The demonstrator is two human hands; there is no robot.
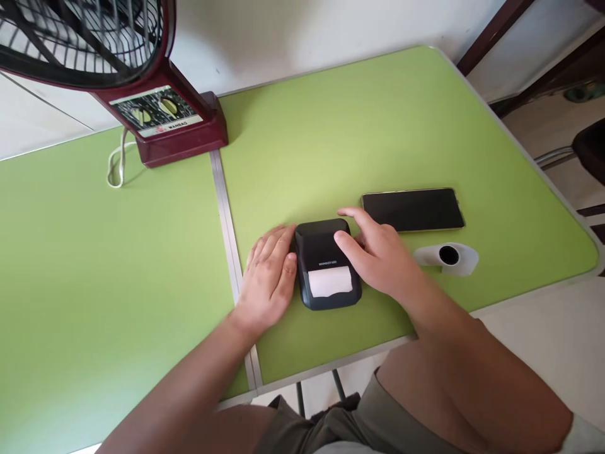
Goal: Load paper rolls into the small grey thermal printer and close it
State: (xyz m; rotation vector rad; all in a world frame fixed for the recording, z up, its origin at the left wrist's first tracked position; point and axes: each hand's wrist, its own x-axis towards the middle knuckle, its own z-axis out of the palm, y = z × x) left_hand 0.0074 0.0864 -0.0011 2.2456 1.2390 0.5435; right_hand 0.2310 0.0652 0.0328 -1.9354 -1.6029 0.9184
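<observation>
A small black printer (326, 261) with a white paper strip showing at its front lies on the green table (378, 126). My left hand (271, 277) rests flat against its left side, fingers stretched out and together. My right hand (373, 252) lies over its right side, fingers spread, thumb on the black lid. Neither hand lifts the printer.
A black phone (412, 209) lies face up just behind my right hand. A white paper roll (449, 257) lies on its side to the right. A dark red fan (155, 113) with a white cord (116, 165) stands at the back left. A metal seam (227, 233) splits the table.
</observation>
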